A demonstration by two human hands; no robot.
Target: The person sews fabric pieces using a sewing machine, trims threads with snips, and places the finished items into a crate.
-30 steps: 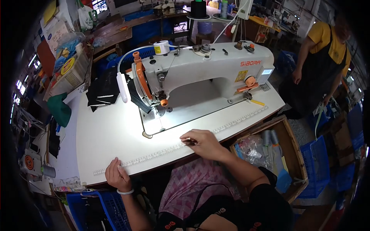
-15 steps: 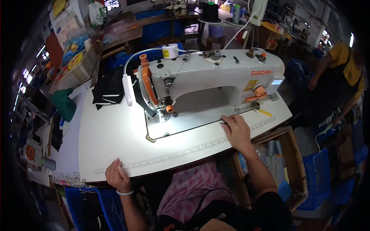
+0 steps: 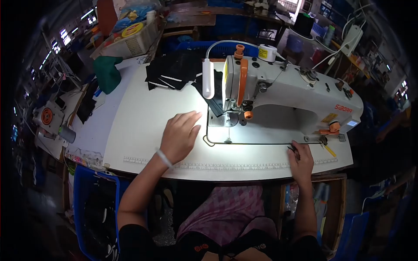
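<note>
White Sibora sewing machine is standing on a pale surface, its needle area glowing beneath a slim lamp.
On the left, the left hand is hovering or resting over the surface, which one I cannot tell, its grip apart, near a black fabric strip that is lying beside the machine's head. Near right, the right hand is holding a small dark tool, grip clamped on it, just beyond the printed ruler. Black fabric pieces are lying far left.
</note>
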